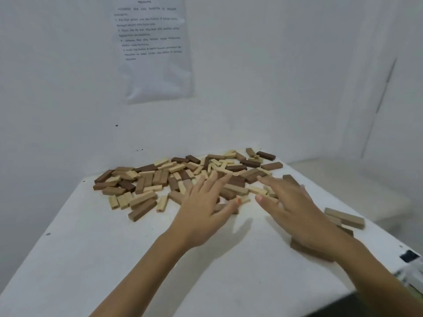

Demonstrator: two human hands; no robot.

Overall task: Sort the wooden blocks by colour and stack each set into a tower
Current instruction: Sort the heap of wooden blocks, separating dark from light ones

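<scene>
a loose heap of small rectangular wooden blocks (183,177) in pale cream, mid brown and dark brown lies unsorted across the far half of the white table (114,259), close to the white wall (57,88). the blocks lie flat at all angles, many overlapping, the colours mixed together. the left hand (206,211) reaches over the near edge of the heap, palm down, fingers straight and spread wide, their tips over blocks in the middle; it holds nothing, and whether the tips press on the wood i cannot tell. the right hand (290,207) is just beside it, also palm down with fingers fanned out and slightly blurred, over the right side of the heap, gripping nothing. apart from the heap, a few mid-brown wooden blocks (345,217) lie together near the table's right edge, and a dark brown wooden block (304,250) lies flat on the table under the right wrist. a printed paper sheet (153,49) hangs on the wall above the heap, its text too blurred to read. a blurred dark and white object (409,266) sits at the table's near right corner
</scene>
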